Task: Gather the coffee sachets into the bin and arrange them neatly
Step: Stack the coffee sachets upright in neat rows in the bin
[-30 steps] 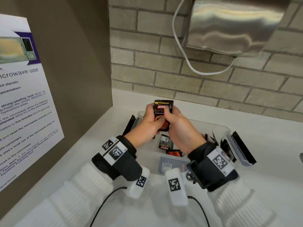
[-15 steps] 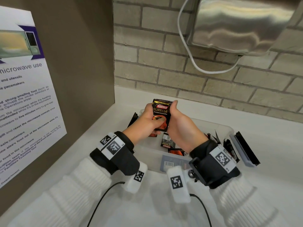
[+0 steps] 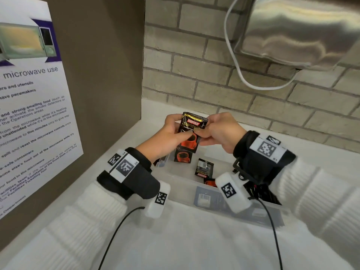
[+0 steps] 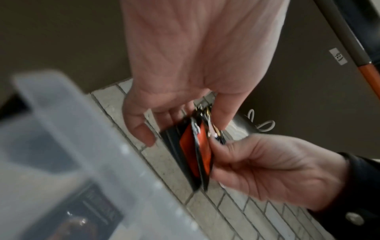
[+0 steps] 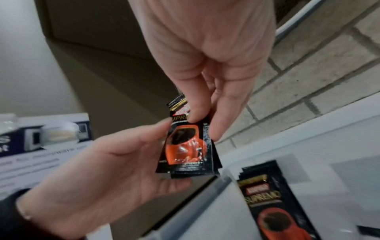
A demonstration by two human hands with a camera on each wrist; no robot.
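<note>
Above the left end of a clear plastic bin (image 3: 181, 184), both hands hold a small stack of black coffee sachets (image 3: 191, 131) printed with a red cup. My left hand (image 3: 181, 134) grips the stack from the left with the thumb on its front. My right hand (image 3: 204, 131) pinches its right edge. The left wrist view shows the stack (image 4: 195, 151) edge-on between the two hands. The right wrist view shows the front of the stack (image 5: 185, 146). Inside the bin lie loose sachets (image 3: 204, 168), and another (image 3: 183, 156) stands under the held stack.
The bin stands on a white counter (image 3: 194, 240) in a corner. A brown side wall with a microwave poster (image 3: 33, 114) is at left, a brick wall behind. A steel wall unit (image 3: 292, 32) with a white cable (image 3: 239, 71) hangs above right. Black items (image 3: 261, 193) fill the bin's right end.
The right hand has shifted from the stack's front to its right edge. The stack now tilts slightly. The left hand keeps its grip.
</note>
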